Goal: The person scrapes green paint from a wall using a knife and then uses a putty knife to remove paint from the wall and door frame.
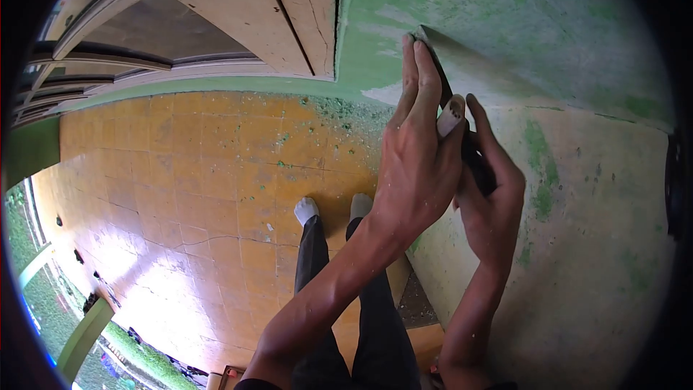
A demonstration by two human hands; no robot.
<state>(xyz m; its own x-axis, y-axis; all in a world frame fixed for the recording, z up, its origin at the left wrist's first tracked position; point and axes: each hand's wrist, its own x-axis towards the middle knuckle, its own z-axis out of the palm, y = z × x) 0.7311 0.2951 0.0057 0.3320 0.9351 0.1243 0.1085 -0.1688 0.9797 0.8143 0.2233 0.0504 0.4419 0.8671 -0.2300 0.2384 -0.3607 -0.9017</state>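
A flat dark-bladed scraper (pixel 437 65) with a pale, round handle end (pixel 452 111) is held against the green wall (pixel 476 0), its tip touching the paint. My left hand (pixel 415 144) lies along it, two fingers stretched toward the tip and the handle end showing by the thumb. My right hand (pixel 494 188) curls round the dark part of the tool from the right, its fingers partly hidden behind the left hand. Whitish patches show through the green paint around the tip.
Green paint flakes (pixel 283 165) lie scattered over the orange tiled floor (pixel 195 188), near my socked feet (pixel 306 209). A pale wooden frame (pixel 289 14) borders the wall at upper left. Bare, patchy wall (pixel 577 195) runs down the right side.
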